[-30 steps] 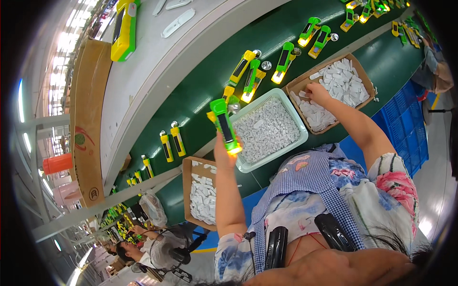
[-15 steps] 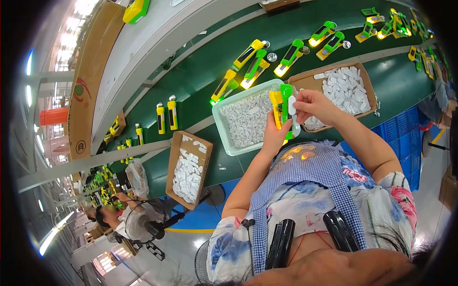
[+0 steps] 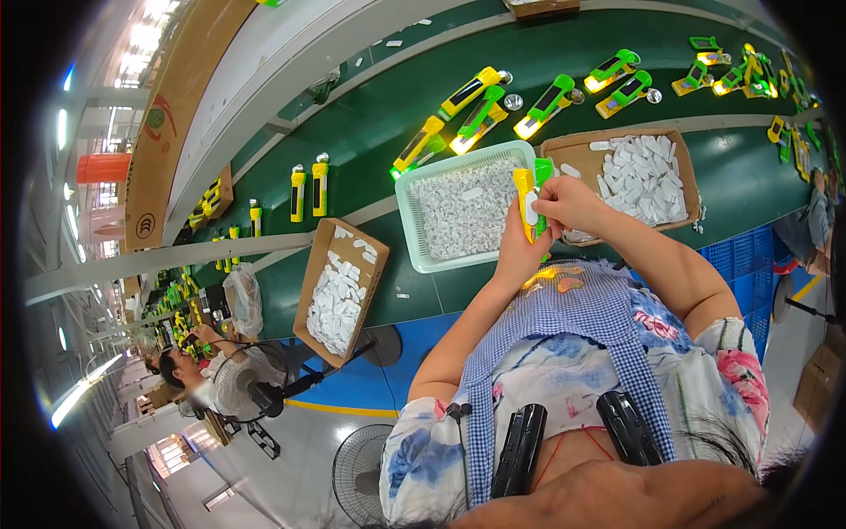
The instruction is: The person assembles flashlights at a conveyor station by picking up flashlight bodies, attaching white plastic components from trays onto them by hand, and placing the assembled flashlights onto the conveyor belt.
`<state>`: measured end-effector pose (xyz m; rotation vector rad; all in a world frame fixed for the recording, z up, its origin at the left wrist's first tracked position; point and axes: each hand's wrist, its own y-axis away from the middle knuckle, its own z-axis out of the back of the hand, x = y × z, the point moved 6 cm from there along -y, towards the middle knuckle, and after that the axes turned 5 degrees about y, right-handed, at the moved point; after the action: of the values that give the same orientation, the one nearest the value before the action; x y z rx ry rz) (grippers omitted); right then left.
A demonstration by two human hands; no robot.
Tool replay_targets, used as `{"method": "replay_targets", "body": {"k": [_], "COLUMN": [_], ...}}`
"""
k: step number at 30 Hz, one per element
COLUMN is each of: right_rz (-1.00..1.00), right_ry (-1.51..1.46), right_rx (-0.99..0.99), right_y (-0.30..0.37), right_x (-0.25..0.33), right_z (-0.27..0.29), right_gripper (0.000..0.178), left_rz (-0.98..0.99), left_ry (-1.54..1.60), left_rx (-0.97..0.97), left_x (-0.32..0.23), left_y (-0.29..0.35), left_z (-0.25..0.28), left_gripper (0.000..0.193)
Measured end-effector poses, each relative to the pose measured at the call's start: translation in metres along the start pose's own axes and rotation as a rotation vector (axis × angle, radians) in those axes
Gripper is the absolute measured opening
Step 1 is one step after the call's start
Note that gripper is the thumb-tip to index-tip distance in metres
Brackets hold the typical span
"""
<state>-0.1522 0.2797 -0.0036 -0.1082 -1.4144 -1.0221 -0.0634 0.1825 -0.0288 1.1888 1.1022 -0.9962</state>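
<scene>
My left hand [image 3: 522, 253] is closed around a yellow lamp [image 3: 522, 182] and a green lamp [image 3: 545, 167], side by side above the right edge of a pale green basket [image 3: 412, 238]. With fingertips pinched, my right hand [image 3: 571, 206] has a white oval plastic piece [image 3: 530, 206] against the yellow lamp's face. Whether the piece is seated there I cannot tell. Small clear and white bits fill the basket. To its right, a cardboard tray [image 3: 564, 152] holds many white oval pieces, partly behind my right forearm.
Several lit yellow and green lamps [image 3: 480, 119] lie along the green bench [image 3: 370, 123]. Another cardboard box of white pieces [image 3: 377, 256] stands left of the basket. Blue crates [image 3: 749, 264] are below the bench at right. A person [image 3: 233, 379] sits at far left near fans.
My right hand has brought the white oval piece from beside the green lamp onto the yellow lamp. The lamps have turned in my left hand. The whole view has shifted slightly.
</scene>
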Motion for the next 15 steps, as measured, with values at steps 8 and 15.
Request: {"method": "replay_targets", "body": {"k": [8,15], "right_rz": [0.04,0.193], "right_ry": [0.282,0.251], "right_rx": [0.033,-0.353], "right_y": [-0.009,-0.001], "right_x": [0.02,-0.03], "right_z": [-0.007,0.001], "right_gripper": [0.028,0.06], "left_rz": [-0.02,0.139], "left_ry": [0.051,0.766], "left_rx": [0.004,-0.075], "left_x": [0.012,0.015], "left_y": [-0.005,-0.004], "left_z": [-0.004,-0.001], "left_gripper": [0.063,0.036]}}
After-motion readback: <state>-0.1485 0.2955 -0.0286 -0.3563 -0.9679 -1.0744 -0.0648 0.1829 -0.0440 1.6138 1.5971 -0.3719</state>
